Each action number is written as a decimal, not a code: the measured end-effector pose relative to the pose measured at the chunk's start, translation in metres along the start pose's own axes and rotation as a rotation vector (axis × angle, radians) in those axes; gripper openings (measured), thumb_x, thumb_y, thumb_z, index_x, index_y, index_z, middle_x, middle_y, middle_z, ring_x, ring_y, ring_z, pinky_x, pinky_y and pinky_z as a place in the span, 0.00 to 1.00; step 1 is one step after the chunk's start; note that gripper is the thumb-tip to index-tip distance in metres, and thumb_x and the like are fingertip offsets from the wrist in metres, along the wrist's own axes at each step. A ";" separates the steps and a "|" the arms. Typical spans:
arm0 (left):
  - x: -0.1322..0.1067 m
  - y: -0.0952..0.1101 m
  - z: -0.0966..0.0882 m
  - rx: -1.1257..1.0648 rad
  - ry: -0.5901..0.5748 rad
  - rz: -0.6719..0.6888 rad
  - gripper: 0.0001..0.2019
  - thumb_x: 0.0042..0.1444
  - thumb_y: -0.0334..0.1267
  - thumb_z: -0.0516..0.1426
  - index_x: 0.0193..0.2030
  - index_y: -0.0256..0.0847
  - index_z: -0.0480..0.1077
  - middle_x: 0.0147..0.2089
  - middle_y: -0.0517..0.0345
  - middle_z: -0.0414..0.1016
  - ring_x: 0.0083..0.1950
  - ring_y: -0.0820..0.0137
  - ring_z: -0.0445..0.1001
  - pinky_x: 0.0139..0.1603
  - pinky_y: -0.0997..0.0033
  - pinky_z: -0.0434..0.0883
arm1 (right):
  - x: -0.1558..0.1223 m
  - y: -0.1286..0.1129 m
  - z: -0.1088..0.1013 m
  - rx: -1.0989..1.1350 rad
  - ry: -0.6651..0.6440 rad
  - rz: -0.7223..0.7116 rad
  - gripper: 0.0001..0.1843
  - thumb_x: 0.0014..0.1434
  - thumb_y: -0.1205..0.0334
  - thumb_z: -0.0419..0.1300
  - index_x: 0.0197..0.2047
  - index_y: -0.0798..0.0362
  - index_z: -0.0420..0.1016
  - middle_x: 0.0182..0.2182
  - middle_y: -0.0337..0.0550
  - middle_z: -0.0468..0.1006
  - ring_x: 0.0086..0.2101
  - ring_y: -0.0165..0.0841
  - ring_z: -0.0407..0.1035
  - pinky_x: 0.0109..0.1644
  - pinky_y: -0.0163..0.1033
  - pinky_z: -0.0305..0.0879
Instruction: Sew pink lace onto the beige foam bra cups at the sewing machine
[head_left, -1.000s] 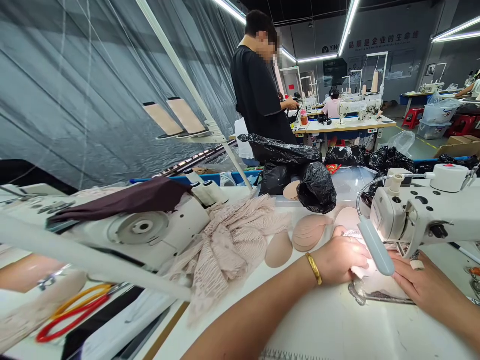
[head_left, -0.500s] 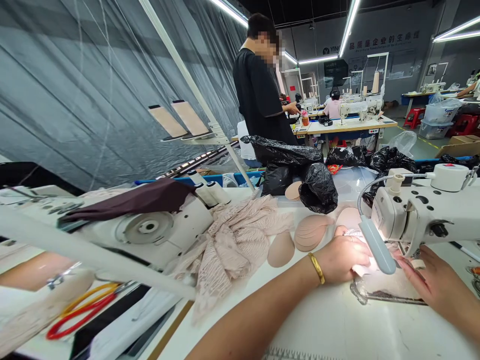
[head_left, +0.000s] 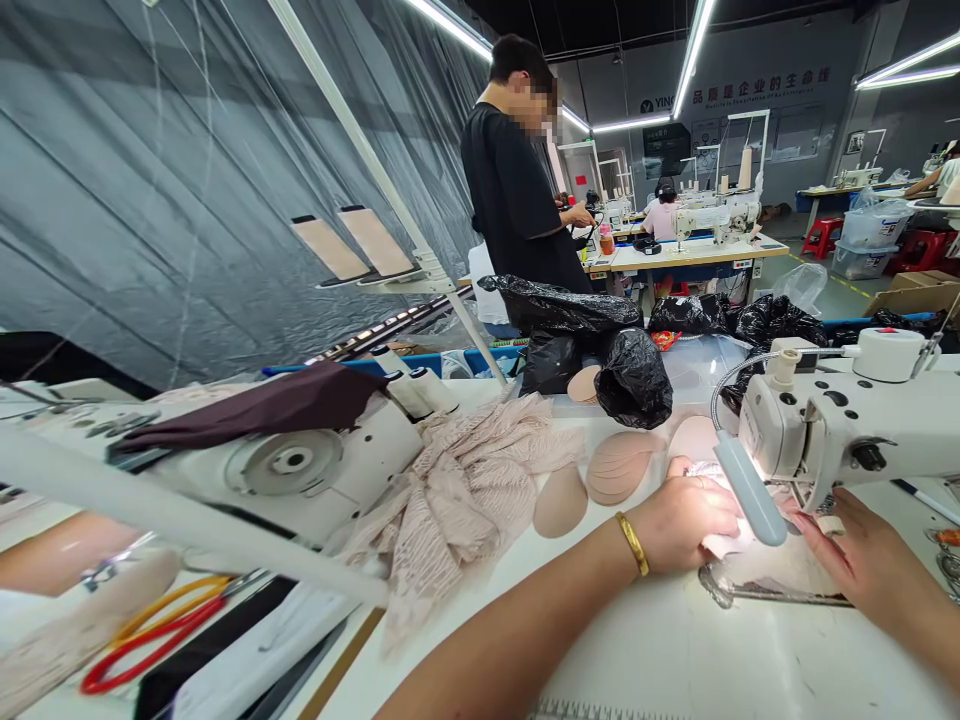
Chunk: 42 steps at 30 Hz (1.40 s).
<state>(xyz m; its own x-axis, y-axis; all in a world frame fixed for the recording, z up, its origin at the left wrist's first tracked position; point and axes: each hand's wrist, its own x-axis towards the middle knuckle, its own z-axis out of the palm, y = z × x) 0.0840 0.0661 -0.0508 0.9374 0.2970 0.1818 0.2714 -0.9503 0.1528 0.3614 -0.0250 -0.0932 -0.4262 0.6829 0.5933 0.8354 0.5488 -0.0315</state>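
Observation:
My left hand [head_left: 688, 522], with a gold bangle at its wrist, is closed on a piece of pale pink fabric [head_left: 721, 542], left of the needle area of a white sewing machine [head_left: 787, 425]. My right hand [head_left: 862, 548] lies at the other side of the presser foot, fingers stretched out towards the fabric's edge; some fingertips are hidden behind the machine head. A grey lamp [head_left: 750, 492] shines on the work and covers part of the fabric. Beyond my left hand lie a stack of beige cup pads [head_left: 619, 470] and a single pad [head_left: 560, 503].
Crumpled beige lace [head_left: 465, 480] lies left of my forearm. Black plastic bags [head_left: 636, 378] stand at the table's back. A second machine [head_left: 300, 460], partly under dark cloth, and red-and-yellow-handled scissors [head_left: 154, 635] are at left. A person in black [head_left: 517, 190] stands beyond the table.
The whole view has shifted slightly. Both hands and the fabric keep nearly the same place at the machine.

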 end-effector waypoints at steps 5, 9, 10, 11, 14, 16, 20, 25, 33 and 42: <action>-0.001 -0.002 0.001 -0.012 -0.011 -0.011 0.07 0.62 0.33 0.59 0.42 0.47 0.78 0.57 0.61 0.82 0.56 0.61 0.76 0.56 0.51 0.55 | -0.003 0.000 -0.002 0.021 -0.012 0.026 0.19 0.75 0.64 0.44 0.44 0.51 0.77 0.39 0.53 0.81 0.37 0.41 0.75 0.36 0.43 0.73; -0.001 -0.002 0.001 0.004 -0.033 -0.050 0.08 0.63 0.35 0.59 0.44 0.49 0.79 0.50 0.59 0.83 0.51 0.60 0.77 0.56 0.50 0.55 | -0.007 0.001 -0.001 0.086 -0.038 0.103 0.13 0.75 0.60 0.48 0.45 0.50 0.74 0.41 0.52 0.80 0.34 0.38 0.75 0.34 0.42 0.72; -0.001 -0.002 0.001 0.008 -0.033 -0.055 0.08 0.63 0.35 0.59 0.44 0.49 0.80 0.50 0.58 0.84 0.51 0.60 0.76 0.56 0.50 0.55 | -0.007 0.001 -0.001 0.119 -0.059 0.134 0.11 0.75 0.60 0.49 0.47 0.50 0.73 0.43 0.51 0.80 0.35 0.38 0.75 0.35 0.42 0.73; -0.001 -0.002 0.001 0.013 -0.032 -0.058 0.08 0.64 0.35 0.59 0.45 0.48 0.80 0.49 0.57 0.84 0.51 0.60 0.76 0.57 0.50 0.54 | -0.008 0.001 -0.001 0.152 -0.078 0.160 0.10 0.74 0.60 0.50 0.50 0.49 0.72 0.44 0.50 0.80 0.37 0.38 0.76 0.36 0.41 0.74; -0.001 0.000 0.002 0.035 -0.010 -0.057 0.08 0.64 0.34 0.58 0.44 0.46 0.80 0.54 0.55 0.82 0.56 0.58 0.74 0.57 0.50 0.54 | -0.008 0.001 -0.001 0.204 -0.103 0.215 0.11 0.74 0.58 0.52 0.55 0.47 0.71 0.45 0.47 0.80 0.38 0.37 0.78 0.37 0.40 0.74; -0.002 0.002 0.003 0.053 0.014 -0.054 0.10 0.63 0.33 0.58 0.46 0.46 0.79 0.59 0.56 0.80 0.60 0.57 0.72 0.56 0.51 0.55 | -0.007 0.000 -0.001 0.207 -0.097 0.228 0.10 0.74 0.56 0.52 0.52 0.47 0.72 0.44 0.46 0.81 0.37 0.38 0.78 0.36 0.41 0.75; -0.003 0.007 0.005 0.130 0.019 -0.046 0.11 0.60 0.34 0.61 0.49 0.47 0.78 0.60 0.55 0.79 0.57 0.57 0.72 0.56 0.51 0.55 | -0.006 -0.002 0.000 0.169 -0.069 0.193 0.12 0.75 0.54 0.52 0.45 0.47 0.75 0.44 0.49 0.82 0.40 0.41 0.79 0.39 0.45 0.76; -0.007 0.017 0.008 0.205 0.070 -0.005 0.05 0.64 0.38 0.60 0.44 0.45 0.77 0.54 0.56 0.80 0.50 0.60 0.74 0.57 0.51 0.55 | -0.008 -0.007 0.000 0.176 -0.095 0.127 0.14 0.75 0.55 0.52 0.56 0.44 0.75 0.42 0.45 0.83 0.42 0.41 0.79 0.43 0.44 0.76; -0.014 0.037 0.014 0.171 0.116 0.059 0.08 0.67 0.42 0.57 0.39 0.42 0.74 0.40 0.61 0.78 0.40 0.65 0.73 0.53 0.51 0.60 | -0.001 -0.022 -0.012 0.305 -0.378 0.012 0.14 0.72 0.63 0.53 0.52 0.40 0.78 0.39 0.43 0.80 0.37 0.38 0.76 0.38 0.39 0.73; -0.005 0.031 0.010 0.186 0.077 0.022 0.09 0.69 0.38 0.56 0.37 0.40 0.73 0.41 0.55 0.78 0.43 0.64 0.72 0.59 0.45 0.59 | 0.000 -0.021 -0.002 0.221 -0.312 0.097 0.16 0.71 0.62 0.51 0.49 0.38 0.80 0.35 0.42 0.79 0.35 0.41 0.76 0.36 0.41 0.73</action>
<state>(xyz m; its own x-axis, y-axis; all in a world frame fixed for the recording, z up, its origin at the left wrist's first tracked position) 0.0901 0.0343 -0.0565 0.9262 0.2756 0.2575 0.2935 -0.9554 -0.0333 0.3444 -0.0377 -0.0904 -0.4624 0.8319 0.3068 0.7968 0.5416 -0.2678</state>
